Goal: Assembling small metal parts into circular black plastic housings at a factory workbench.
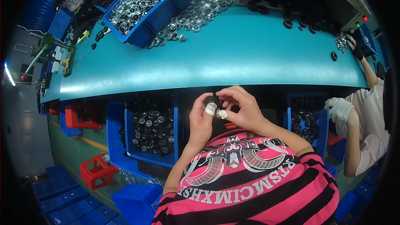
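Note:
In front of my chest, just off the near edge of the table, I hold a small black wheel-like part [212,100]. My left hand [201,121] grips it from the left, its thumb wrapped in white tape. My right hand [245,109] has its fingers curled at the part's right side, with the index fingertip touching it. White wrapping also covers the right thumb tip. The underside of the part is hidden by my fingers.
On the turquoise table [200,64] are a blue bin [143,37] of shiny clear-and-silver parts, a loose pile of them [196,18] and black rings [287,23]. Blue crates [176,129] of black wheels stand below. A gloved co-worker's hand [339,109] is at right; a red stool [98,171] is left.

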A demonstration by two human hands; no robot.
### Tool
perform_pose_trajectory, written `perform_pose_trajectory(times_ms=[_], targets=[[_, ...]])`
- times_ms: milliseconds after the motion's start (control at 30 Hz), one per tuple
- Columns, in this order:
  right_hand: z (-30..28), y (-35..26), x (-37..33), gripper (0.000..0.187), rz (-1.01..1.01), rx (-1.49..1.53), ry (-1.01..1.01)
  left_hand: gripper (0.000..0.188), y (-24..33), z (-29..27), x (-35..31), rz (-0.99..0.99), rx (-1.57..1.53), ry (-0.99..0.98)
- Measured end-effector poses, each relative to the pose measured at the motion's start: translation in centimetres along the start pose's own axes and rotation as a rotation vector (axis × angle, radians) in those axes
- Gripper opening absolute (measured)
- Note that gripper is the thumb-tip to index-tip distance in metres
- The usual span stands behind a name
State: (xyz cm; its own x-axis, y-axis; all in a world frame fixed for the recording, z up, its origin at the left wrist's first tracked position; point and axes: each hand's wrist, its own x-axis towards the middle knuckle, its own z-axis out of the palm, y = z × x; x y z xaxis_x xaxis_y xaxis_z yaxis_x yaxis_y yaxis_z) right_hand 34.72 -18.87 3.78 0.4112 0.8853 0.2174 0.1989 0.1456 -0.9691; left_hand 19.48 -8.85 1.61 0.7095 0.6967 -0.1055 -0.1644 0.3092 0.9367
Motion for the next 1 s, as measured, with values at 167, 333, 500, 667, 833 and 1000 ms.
perform_pose_trajectory(times_ms=[167,333,500,667,833,1000], targets=[[0.3,1.8,0.1,0.039,0.125,0.138,-0.094,0.031,-0.4,-1.0,-0.2,-0.011,-0.023,-0.025],[0.7,1.7,0.0,0.034,-0.018,-0.039,0.038,0.034,-0.1,0.1,0.2,0.095,0.049,-0.029],[0.2,1.9,0.4,0.035,-0.048,-0.105,0.029,0.036,-0.1,-0.2,0.7,0.11,0.149,-0.074],[0.7,3.2,0.0,0.039,-0.004,-0.032,0.012,0.031,-1.1,-0.3,0.5,0.035,0.03,0.023],[1.8,3.7,-0.3,0.039,-0.005,-0.097,0.04,0.025,-1.6,-0.3,0.4,0.034,0.048,0.15],[3.1,4.3,-0.7,0.041,0.027,-0.116,0.024,0.021,-2.2,-0.9,-0.3,0.069,0.178,0.242]])
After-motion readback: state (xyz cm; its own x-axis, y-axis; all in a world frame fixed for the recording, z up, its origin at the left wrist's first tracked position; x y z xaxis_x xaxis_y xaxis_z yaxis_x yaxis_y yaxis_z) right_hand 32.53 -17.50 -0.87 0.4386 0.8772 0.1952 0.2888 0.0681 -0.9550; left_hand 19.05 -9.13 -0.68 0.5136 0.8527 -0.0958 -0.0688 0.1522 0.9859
